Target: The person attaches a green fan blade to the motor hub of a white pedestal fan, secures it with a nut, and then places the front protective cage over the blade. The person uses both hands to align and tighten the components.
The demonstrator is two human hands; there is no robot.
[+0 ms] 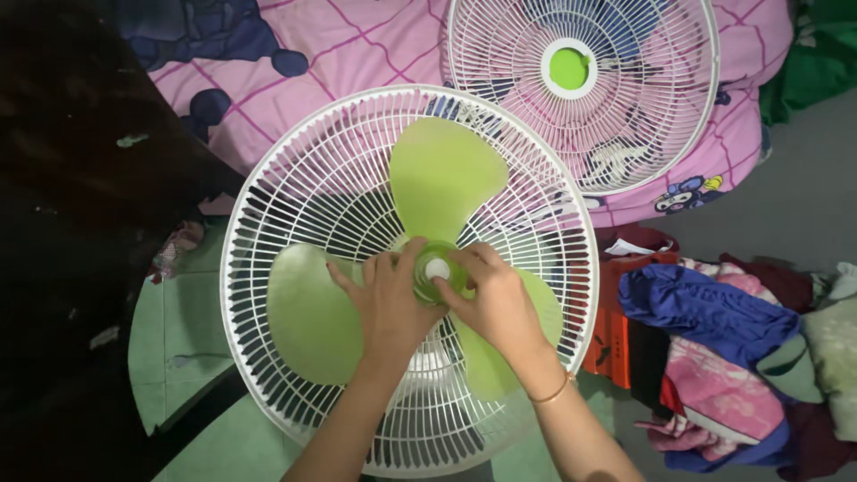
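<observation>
Risk first: green blade (428, 259) likely to flex or crack if pushed off-axis, since thin plastic and both hands crowd the hub; center cap (436, 269) could slip from fingertips and drop through the wires of the rear guard (295, 178) or roll off; possible cross-threading of the cap if turned crooked, judged from the tight two-handed grip; fan appears to lie tilted back with no visible stand support, so could rock or slide under pressure; loose front guard (665, 134) leans just behind on the pink bedsheet (357, 45), near enough to get knocked. Left hand (386, 303): fingers partly curled, resting on the left blade root and against the hub, thumb pressed to the green collar around the cap, not spread wide, not a fist. Right hand (495, 299): fingers bent and pressed together, tips pinching the rim of the hub from the right, thin gold bracelet (553, 393) on the wrist. Cannot tell whether the cap is turning or only held. Blade sits inside the rear guard, three lobes, hub at center of frame, one lobe up, one left under the left forearm, one lower right partly hidden by the right hand. Pile of clothes (714, 357) on the floor at right, well apart. Dark furniture at left, unclear.
</observation>
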